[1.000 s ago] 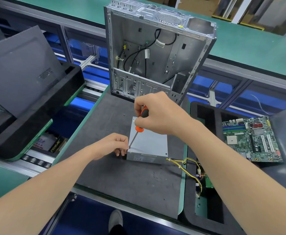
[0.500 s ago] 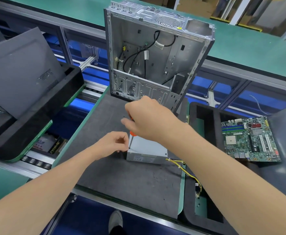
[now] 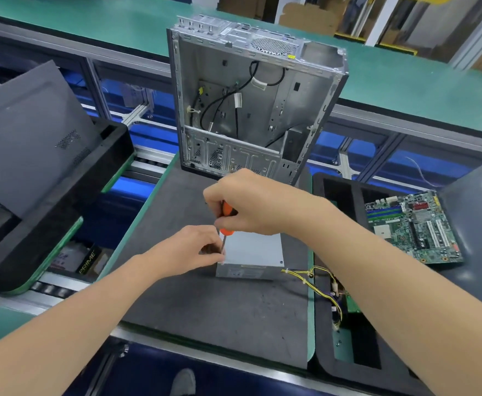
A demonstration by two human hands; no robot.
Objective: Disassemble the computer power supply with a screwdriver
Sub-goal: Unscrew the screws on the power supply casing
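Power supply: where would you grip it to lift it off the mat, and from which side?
Probably from above, with fingers across its near and far walls, around mid-length. The power supply lies flat on the mat with a bare top. The left hand and screwdriver crowd its left edge, and the yellow wires leave its right near corner.

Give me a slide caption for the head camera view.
Right hand sets an orange-handled screwdriver at a corner of the power supply; left hand grips that corner.
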